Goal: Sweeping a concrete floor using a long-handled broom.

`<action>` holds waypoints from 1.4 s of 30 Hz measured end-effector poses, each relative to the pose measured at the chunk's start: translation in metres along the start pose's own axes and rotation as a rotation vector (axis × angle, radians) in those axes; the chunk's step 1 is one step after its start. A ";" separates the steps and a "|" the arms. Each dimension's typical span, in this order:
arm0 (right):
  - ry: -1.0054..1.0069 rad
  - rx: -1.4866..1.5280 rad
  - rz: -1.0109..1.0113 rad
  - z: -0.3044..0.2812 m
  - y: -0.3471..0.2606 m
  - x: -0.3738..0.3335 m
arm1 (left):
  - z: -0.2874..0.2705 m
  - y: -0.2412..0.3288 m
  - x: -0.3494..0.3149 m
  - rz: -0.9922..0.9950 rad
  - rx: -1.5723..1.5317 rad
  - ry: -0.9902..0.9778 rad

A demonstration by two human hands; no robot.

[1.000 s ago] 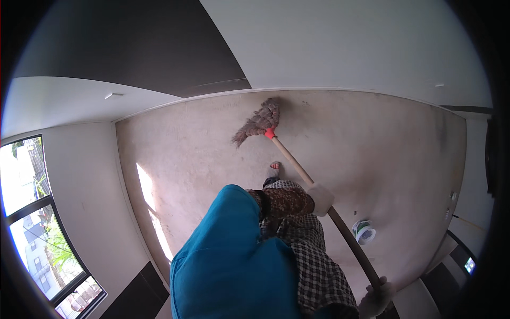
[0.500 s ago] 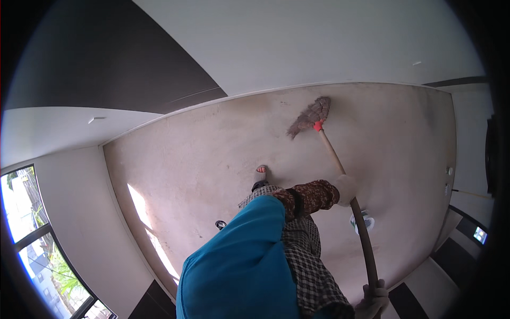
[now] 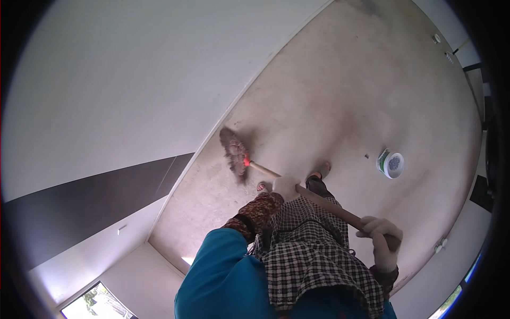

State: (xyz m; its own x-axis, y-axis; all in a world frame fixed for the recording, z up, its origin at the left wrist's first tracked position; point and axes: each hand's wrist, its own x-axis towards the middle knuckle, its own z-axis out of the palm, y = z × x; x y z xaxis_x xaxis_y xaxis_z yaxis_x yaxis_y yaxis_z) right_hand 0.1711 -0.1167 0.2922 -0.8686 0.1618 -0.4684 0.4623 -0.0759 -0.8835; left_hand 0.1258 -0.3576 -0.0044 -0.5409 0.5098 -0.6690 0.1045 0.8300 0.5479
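Slanting across my front is a mop (image 3: 235, 154) with a shaggy grey-brown head, a red collar and a long wooden handle. Its head rests on the dusty floor close to the wall, at left of centre, and looks slightly blurred. My left hand (image 3: 287, 188), in a pale glove, is closed around the handle a short way above the collar. Nearer the top end, my right hand (image 3: 383, 239), also gloved, wraps its fingers round the handle at lower right. Both hands hold the mop in front of my checked apron (image 3: 313, 255).
A white bucket (image 3: 393, 165) with a green label stands on the floor to my right. The pale wall (image 3: 143, 80) with a dark band (image 3: 95, 207) runs along the left. My feet are below the handle. A bright window (image 3: 98, 303) shows at lower left.
My view has turned, so the wall now lies to the left. The mop head has swung from upper right to left of centre, along the wall. Both hands keep their hold.
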 end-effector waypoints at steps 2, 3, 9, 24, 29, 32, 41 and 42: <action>-0.017 -0.198 -0.127 -0.030 -0.020 -0.023 | 0.018 0.050 0.025 0.095 -0.097 0.155; -0.046 -0.333 -0.259 -0.035 -0.026 -0.033 | 0.090 0.047 0.076 0.034 -0.276 0.380; -0.247 -0.669 -0.529 -0.029 -0.051 -0.054 | 0.054 0.157 0.122 0.425 -0.481 0.562; -0.424 0.276 0.016 0.021 0.086 0.061 | 0.058 -0.095 -0.076 -0.234 -0.070 0.220; -0.528 0.271 0.205 0.059 0.094 0.079 | 0.098 -0.137 -0.078 -0.330 -0.182 0.199; -0.470 0.187 0.074 0.053 0.081 0.076 | 0.077 -0.118 -0.049 -0.261 -0.161 0.247; -0.149 -0.323 -0.460 -0.010 0.012 -0.009 | -0.001 0.008 0.078 0.196 -0.133 0.534; -0.165 -0.331 -0.534 -0.017 0.006 -0.010 | -0.009 0.018 0.085 0.272 -0.167 0.631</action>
State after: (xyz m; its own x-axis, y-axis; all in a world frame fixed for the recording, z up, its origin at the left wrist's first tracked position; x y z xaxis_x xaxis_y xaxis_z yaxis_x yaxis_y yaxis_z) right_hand 0.1855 -0.1024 0.2912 -0.9979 -0.0624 0.0165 -0.0336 0.2842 -0.9582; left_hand 0.0748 -0.3016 -0.0469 -0.8995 0.4239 -0.1061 0.2029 0.6201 0.7579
